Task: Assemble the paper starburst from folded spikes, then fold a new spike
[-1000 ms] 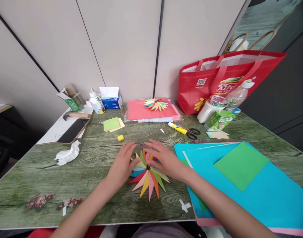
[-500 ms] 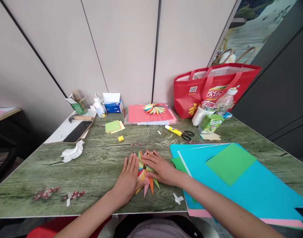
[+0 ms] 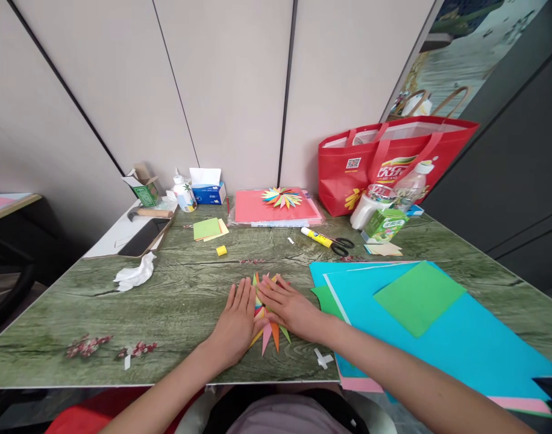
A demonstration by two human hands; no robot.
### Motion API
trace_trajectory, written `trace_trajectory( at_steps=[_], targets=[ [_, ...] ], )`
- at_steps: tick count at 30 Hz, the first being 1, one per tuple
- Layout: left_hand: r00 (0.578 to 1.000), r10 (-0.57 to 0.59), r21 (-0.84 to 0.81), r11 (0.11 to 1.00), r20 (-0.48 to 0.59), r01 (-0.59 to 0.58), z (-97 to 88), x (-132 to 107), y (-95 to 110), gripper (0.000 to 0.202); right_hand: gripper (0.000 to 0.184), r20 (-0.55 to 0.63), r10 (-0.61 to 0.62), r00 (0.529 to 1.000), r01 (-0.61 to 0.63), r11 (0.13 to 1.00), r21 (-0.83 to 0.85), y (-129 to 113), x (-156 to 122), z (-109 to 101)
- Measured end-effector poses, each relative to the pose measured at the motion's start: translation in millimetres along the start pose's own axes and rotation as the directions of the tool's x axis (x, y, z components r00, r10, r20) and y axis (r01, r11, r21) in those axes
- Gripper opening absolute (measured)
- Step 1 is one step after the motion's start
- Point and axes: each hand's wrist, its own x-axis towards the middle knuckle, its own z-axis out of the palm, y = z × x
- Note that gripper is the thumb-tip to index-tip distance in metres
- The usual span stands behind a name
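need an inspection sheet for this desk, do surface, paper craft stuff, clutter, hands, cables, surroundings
Surface: table, green wood-grain look with printed blossoms.
Job's things: multicoloured paper star lies at the near side, partly covered; second paper star sits on the red paper pack; blue sheets at right, green square on top.
Clutter: crumpled tissue, hammer, phone, glue stick, scissors, paper scrap.
Hands: left hand and right hand lie over the near star, fingers extended, not gripping.
Cables: nothing seen.
Surroundings: pale panelled wall behind; red bag at back right.
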Motion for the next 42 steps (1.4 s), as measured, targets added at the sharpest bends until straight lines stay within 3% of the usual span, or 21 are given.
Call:
trace_trajectory(
  at_steps=[7,12,16,18,20,22,24,27,30,32,34,38,42],
  targets=[
    [1.0,-0.015,-0.034,0.999,0.015,0.015,-6.8,0,2,0.064,0.04,-0.014,0.009,1.0,-0.011,0.993,-0.116,-14,5,1],
    [0.996,-0.006,-0.073,0.997,0.085,0.013,-7.7,-1,-1,0.062,0.053,0.0,0.115,0.993,-0.115,0.991,-0.064,-36,0,0],
    [0.985,0.071,-0.237,0.971,0.155,-0.033,-13.6,-2,-9,0.087,0.051,0.093,0.111,0.989,-0.116,0.992,0.046,-45,-9,-6],
    [0.983,0.103,-0.374,0.927,0.149,-0.04,-19.7,-3,-14,0.085,0.063,0.138,0.097,0.986,-0.109,0.99,0.085,-46,-11,-10],
    [0.989,0.068,-0.528,0.849,0.129,0.01,-26.6,-4,-18,0.068,0.087,0.168,0.073,0.983,-0.092,0.99,0.108,-47,-13,-14],
    [0.992,-0.057,-0.658,0.743,0.116,0.12,-32.2,-6,-23,0.057,0.106,0.18,0.058,0.982,-0.079,0.99,0.114,-49,-15,-16],
    [0.972,-0.207,-0.746,0.629,0.113,0.221,-34.8,-8,-28,0.054,0.111,0.184,0.037,0.982,-0.058,0.992,0.113,-54,-20,-18],
    [0.939,-0.327,-0.814,0.515,0.103,0.269,-33.8,-13,-36,0.053,0.105,0.159,0.016,0.987,-0.026,0.998,0.063,-68,-30,-16],
    [0.927,-0.361,-0.838,0.473,0.096,0.271,-33.5,-16,-41,0.053,0.079,0.064,0.039,0.997,-0.031,0.992,-0.12,-85,-39,-8],
    [0.923,-0.374,-0.831,0.481,0.093,0.279,-36.9,-16,-39,0.052,0.057,-0.014,0.012,1.0,-0.015,0.96,-0.28,-93,-44,-1],
    [0.919,-0.384,-0.805,0.515,0.09,0.294,-42.7,-16,-35,0.05,0.047,-0.065,-0.034,0.997,0.006,0.923,-0.385,-97,-47,6],
    [0.922,-0.375,-0.761,0.57,0.092,0.308,-53.5,-16,-24,0.046,0.044,-0.134,-0.094,0.987,0.028,0.904,-0.426,-98,-53,13],
    [0.934,-0.343,-0.748,0.594,0.098,0.296,-51.6,-20,-19,0.046,0.045,-0.172,-0.087,0.981,0.015,0.923,-0.385,-99,-60,16]
  ],
)
